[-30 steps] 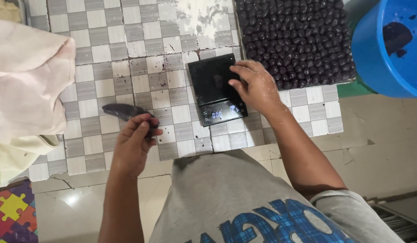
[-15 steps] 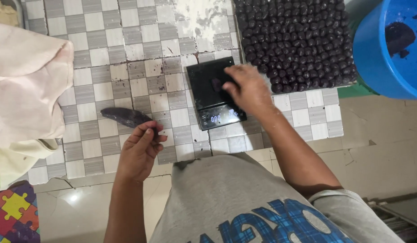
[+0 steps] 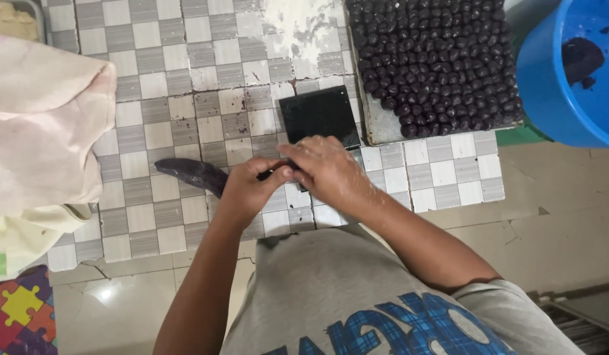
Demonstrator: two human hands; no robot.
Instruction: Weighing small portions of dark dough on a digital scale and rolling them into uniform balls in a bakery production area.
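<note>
My left hand (image 3: 252, 186) grips the handle of a dark, paste-smeared spoon (image 3: 189, 173) that lies out to the left over the checkered tiled counter (image 3: 153, 105). My right hand (image 3: 324, 167) has come against the left one, fingers curled at the spoon's handle end; whether it holds a bit of dark paste is hidden. Both hands sit over the near edge of a small black digital scale (image 3: 319, 115), covering its display. A metal tray (image 3: 383, 131) packed with several rows of dark round balls (image 3: 429, 59) stands just right of the scale.
A blue bucket (image 3: 547, 85) with dark paste inside stands at the far right. A pale cloth bundle (image 3: 42, 125) covers the counter's left side. White flour dusts the tiles at the top. A colourful puzzle mat (image 3: 19, 309) lies on the floor at the lower left.
My right hand left the scale's platform and came down-left to meet my left hand. The left hand with the spoon shifted slightly right toward the scale.
</note>
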